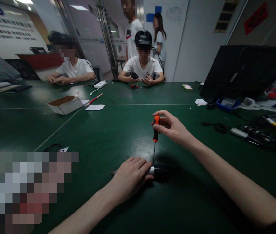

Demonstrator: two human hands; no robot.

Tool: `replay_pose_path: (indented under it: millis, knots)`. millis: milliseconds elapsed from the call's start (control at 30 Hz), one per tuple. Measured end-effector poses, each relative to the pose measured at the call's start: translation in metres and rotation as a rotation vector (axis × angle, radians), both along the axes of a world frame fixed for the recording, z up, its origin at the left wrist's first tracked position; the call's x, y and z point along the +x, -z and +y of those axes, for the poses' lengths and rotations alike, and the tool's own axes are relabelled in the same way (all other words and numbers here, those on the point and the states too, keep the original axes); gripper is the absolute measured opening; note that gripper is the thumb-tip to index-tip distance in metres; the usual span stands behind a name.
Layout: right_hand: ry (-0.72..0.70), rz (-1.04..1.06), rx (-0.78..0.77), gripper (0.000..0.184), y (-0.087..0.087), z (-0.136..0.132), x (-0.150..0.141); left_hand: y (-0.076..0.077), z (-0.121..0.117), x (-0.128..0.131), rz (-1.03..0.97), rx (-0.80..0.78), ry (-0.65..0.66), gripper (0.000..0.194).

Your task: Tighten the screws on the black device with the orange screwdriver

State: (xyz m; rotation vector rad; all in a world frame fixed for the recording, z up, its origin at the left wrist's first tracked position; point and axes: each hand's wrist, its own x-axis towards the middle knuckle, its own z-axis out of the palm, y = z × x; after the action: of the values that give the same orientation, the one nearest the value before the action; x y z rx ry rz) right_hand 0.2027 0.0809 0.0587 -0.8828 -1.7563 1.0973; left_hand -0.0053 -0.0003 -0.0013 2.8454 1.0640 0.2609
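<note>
My right hand (173,128) grips an orange-and-black screwdriver (156,128) by its handle, which stands upright. The thin shaft points down, and its tip meets or nearly meets a silver-and-black cylindrical tool (161,170) lying on the green table (118,130). Wrapped over the silver part of that tool, my left hand (133,174) presses it to the tabletop. A narrow end pokes out to the left of the fingers, while the black end points right into shadow. The exact spot under the screwdriver tip is too small to make out.
To the right lie black cables (260,136), a similar silver tool (239,132), a blue tray (228,104) and a large black monitor (245,71). An open cardboard box (66,105) and paper (94,107) are at left. Across the table sit people wearing headsets; another screwdriver (134,85) lies there.
</note>
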Motion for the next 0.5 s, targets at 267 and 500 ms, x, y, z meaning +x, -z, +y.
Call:
replay_pose_path:
  millis: [267,500]
  knots:
    - [0.02,0.039,-0.025,0.032,0.0031,0.0034,0.0022,-0.0027,-0.0016,0.0011,-0.001,0.016,0.011,0.024]
    - [-0.02,-0.008,0.002,0.032,-0.005,0.001,0.0036,0.0005,-0.0002,-0.0001,-0.014,-0.001,0.008,0.024]
